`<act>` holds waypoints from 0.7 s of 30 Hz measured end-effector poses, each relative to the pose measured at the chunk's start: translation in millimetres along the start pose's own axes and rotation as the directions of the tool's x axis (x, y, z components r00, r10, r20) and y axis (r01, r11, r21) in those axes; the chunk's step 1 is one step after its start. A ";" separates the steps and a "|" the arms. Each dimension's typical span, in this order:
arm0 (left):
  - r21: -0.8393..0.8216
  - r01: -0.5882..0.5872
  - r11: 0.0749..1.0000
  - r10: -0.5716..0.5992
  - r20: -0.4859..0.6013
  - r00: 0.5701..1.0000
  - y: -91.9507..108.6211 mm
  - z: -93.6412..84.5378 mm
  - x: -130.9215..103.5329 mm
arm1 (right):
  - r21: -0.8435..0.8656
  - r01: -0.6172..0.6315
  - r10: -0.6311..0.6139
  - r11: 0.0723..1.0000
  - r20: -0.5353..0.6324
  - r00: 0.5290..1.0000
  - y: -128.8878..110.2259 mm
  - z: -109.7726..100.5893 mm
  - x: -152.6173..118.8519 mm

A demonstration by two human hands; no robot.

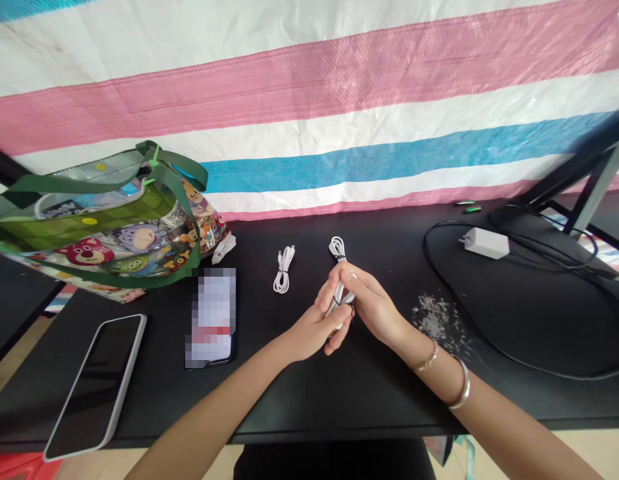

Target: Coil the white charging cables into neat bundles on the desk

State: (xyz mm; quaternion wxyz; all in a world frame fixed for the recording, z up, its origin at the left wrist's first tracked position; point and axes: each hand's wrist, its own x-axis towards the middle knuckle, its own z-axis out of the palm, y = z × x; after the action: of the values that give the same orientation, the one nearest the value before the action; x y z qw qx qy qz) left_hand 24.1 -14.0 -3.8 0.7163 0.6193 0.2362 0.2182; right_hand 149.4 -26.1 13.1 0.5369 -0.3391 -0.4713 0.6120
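A coiled white cable, bound with a black tie, is between my two hands in front of me. My left hand is closed on it from the lower left, the thumb pressed on the coil. From the right, my right hand grips the same coil, its thumb lying on top. Just beyond my fingers shows a white cable loop with a black tie; whether it joins the held coil is hidden. Another white cable bundle, also tied, lies on the black table to the left.
At left are a clear cartoon-print bag with green straps, a phone with a blurred screen and a white-edged phone. At right lie a white power adapter, a black cord and pale scraps. A striped sheet hangs behind.
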 end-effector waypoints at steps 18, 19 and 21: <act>0.085 0.125 0.989 -0.124 -0.019 0.992 6.9 -11.0 -0.6 | -0.136 -0.072 0.067 0.988 -0.047 0.997 0.9 -7.3 3.8; 0.095 0.118 0.988 -0.116 -0.022 0.993 7.4 -11.6 -0.6 | -0.166 -0.062 0.053 0.984 -0.053 0.997 -0.1 -7.4 3.8; 0.116 0.114 0.987 -0.109 -0.043 0.993 7.8 -12.5 -0.6 | -0.248 -0.024 0.008 0.968 -0.063 0.998 -2.1 -8.3 3.9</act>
State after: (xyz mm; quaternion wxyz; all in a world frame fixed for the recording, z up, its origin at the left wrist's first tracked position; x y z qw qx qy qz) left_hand 15.8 -3.5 2.4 0.6851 0.6423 0.2959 0.1746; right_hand 156.9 -20.6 12.7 0.4994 -0.4262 -0.5250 0.5416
